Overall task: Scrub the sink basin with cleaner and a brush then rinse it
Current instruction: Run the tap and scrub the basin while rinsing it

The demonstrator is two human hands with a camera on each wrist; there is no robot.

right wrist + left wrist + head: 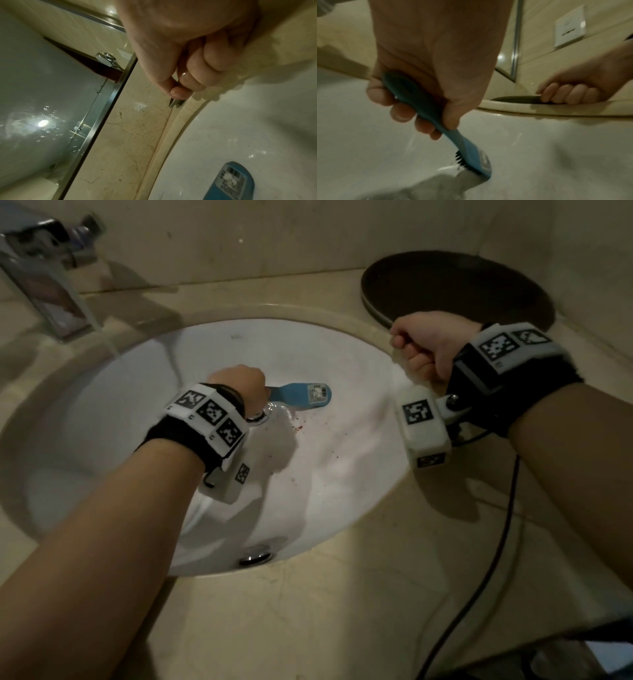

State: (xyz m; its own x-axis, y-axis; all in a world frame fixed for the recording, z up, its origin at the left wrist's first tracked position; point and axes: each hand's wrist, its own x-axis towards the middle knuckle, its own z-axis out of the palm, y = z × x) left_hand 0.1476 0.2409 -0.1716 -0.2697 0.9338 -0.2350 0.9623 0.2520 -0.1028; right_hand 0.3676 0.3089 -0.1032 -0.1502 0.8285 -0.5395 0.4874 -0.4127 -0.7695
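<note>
A white sink basin (342, 474) fills the middle of the head view. My left hand (236, 385) grips the handle of a blue brush (305, 395) low in the basin, just beyond the chrome drain (260, 417). In the left wrist view my fingers (399, 108) wrap the handle and the brush (471, 152) has its dark bristles pressed on wet porcelain (539, 148). My right hand (424, 350) is a fist holding nothing, resting on the basin's right rim. The right wrist view shows the right hand (188, 60) with curled fingers above the rim, and the brush (231, 181) below.
A chrome faucet (44, 285) stands at the back left, with water seeming to run from it. A dark round tray (455, 285) lies on the beige counter behind my right hand. Red specks (301, 428) dot the basin. A black cable (496, 542) trails from my right wrist.
</note>
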